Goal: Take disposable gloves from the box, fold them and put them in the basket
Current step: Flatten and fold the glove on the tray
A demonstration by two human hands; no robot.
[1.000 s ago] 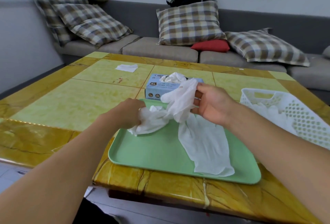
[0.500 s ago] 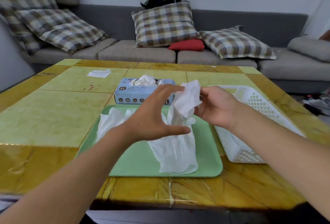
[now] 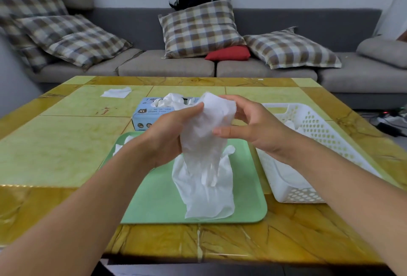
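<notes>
Both hands hold one white glove (image 3: 204,161) up above the green tray (image 3: 158,198). The left hand (image 3: 167,135) has its fingers curled round the left side of the glove, with the thumb pressed on the top edge. The right hand (image 3: 253,126) pinches the top right of the glove, and one finger lies straight across the front of it. The glove hangs down from the fingers, and its bottom end rests on the tray. Just behind the left fingers sits the blue glove box (image 3: 146,114), with more white gloves puffing out of its top. To the right of the right hand is the white basket (image 3: 317,135) with little holes in its sides. Some white stuff lies inside it, but I cannot tell how it is folded. Another white glove (image 3: 123,143) peeks out on the tray under the left wrist. A small white paper (image 3: 116,92) lies far off, past the left fingers, on the yellow table (image 3: 55,143). Behind the table is a grey sofa (image 3: 167,66) with checked pillows (image 3: 199,28) and one red pillow (image 3: 229,53).
</notes>
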